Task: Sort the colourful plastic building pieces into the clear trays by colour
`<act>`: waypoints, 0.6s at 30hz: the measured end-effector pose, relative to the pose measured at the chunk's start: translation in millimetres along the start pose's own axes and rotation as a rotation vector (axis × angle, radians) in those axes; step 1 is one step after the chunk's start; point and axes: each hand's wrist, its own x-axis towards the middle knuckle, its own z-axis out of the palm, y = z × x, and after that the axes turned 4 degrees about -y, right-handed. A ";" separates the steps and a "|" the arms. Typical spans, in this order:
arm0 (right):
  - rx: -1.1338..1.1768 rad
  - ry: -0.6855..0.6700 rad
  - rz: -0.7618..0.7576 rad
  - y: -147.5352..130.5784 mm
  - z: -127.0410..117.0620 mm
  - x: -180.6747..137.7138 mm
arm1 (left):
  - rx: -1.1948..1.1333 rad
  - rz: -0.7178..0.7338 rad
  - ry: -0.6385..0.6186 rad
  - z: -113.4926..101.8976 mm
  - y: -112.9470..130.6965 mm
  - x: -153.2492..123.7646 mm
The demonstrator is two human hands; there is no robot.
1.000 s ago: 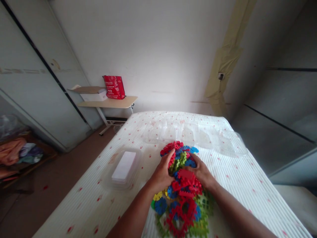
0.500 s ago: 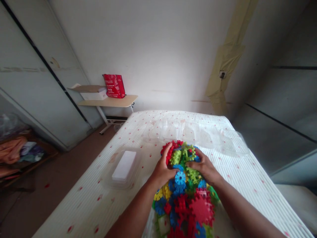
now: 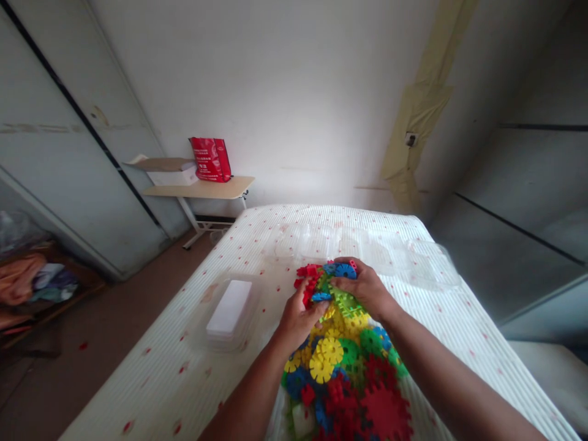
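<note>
A heap of toothed plastic building pieces (image 3: 342, 352) in red, yellow, green and blue lies at the near middle of the bed-like surface. At its far end, both hands clasp one cluster of these pieces between them. My left hand (image 3: 297, 315) is closed around the near left side, its thumb by a blue disc (image 3: 321, 296) and its fingers by red pieces (image 3: 309, 275). Curled over the right side, my right hand (image 3: 367, 288) grips green pieces and a blue notched disc (image 3: 345, 271). The undersides of the clasped pieces are hidden.
Clear plastic containers (image 3: 367, 248) stand in a row beyond the heap. To the left, a white rectangular item (image 3: 229, 306) rests on a stack of clear lids or trays (image 3: 255, 294). A small table (image 3: 220, 187) by the wall bears a red bag (image 3: 211, 160) and a white box (image 3: 172, 177).
The clasped pieces have shifted slightly away from me, and blue discs now show on top. Yellow pieces are uncovered in the heap's middle. The large red piece has slid right and nearer.
</note>
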 end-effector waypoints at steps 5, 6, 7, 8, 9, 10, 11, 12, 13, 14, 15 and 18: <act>-0.148 -0.031 -0.091 3.1 7.9 8.1 | 0.213 0.096 0.110 -9.5 3.6 -1.6; -0.176 -0.038 -0.105 2.8 9.2 8.9 | 0.235 0.065 0.117 -11.0 5.3 -2.6; -0.200 -0.046 -0.115 2.2 10.5 9.5 | 0.250 0.030 0.117 -12.2 7.3 -3.8; -0.219 -0.053 -0.122 1.1 11.8 9.7 | 0.255 0.000 0.110 -13.1 9.3 -5.3; -0.235 -0.061 -0.129 -0.2 13.2 9.7 | 0.246 -0.019 0.094 -13.7 11.0 -7.0; -0.247 -0.071 -0.138 -1.7 14.7 9.2 | 0.223 -0.025 0.073 -14.2 12.2 -8.7; -0.252 -0.083 -0.148 -3.1 16.3 8.4 | 0.191 -0.021 0.051 -14.6 12.5 -10.4; -0.248 -0.099 -0.158 -4.4 17.8 7.2 | 0.156 -0.015 0.030 -15.1 11.8 -12.0; -0.238 -0.120 -0.167 -5.4 19.3 5.7 | 0.127 -0.011 0.018 -15.8 10.0 -13.5; -0.222 -0.143 -0.175 -5.9 20.7 4.1 | 0.110 -0.012 0.022 -16.7 7.3 -15.0; -0.202 -0.171 -0.176 -5.8 21.9 2.3 | 0.108 -0.014 0.040 -17.9 4.0 -16.6; -0.147 -0.234 -0.137 -2.7 22.0 -3.1 | 0.149 0.005 0.118 -23.9 -6.1 -23.7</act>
